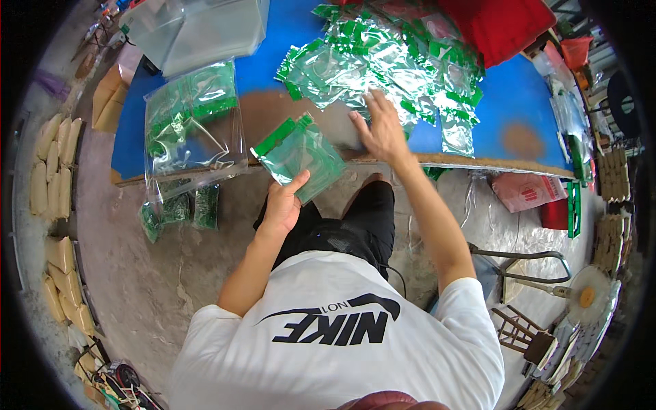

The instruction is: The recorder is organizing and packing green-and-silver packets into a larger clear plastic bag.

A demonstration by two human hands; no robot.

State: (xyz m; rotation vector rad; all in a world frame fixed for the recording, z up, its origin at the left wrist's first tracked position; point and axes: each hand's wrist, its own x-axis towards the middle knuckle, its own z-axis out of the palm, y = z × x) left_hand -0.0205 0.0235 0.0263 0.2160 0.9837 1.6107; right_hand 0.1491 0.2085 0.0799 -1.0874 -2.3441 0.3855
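Observation:
My left hand (286,203) grips a small stack of clear plastic packets with green headers (301,154), held at the table's front edge. Over the near side of a big heap of similar green-and-clear packets (369,58) is my right hand (383,130), its fingers spread and nothing held in them. Whether its fingertips touch the packets I cannot tell. To the left, a large clear plastic bag (198,147) lies on the table and hangs over the edge, with rows of green packets (212,89) inside its far part.
The blue table (492,137) has worn brown patches. A translucent plastic bin (198,34) stands far left, a red container (502,27) far right. Filled green bags (205,206) lie under the left edge. On the floor at right are a fan (593,295) and a wooden stool (523,336).

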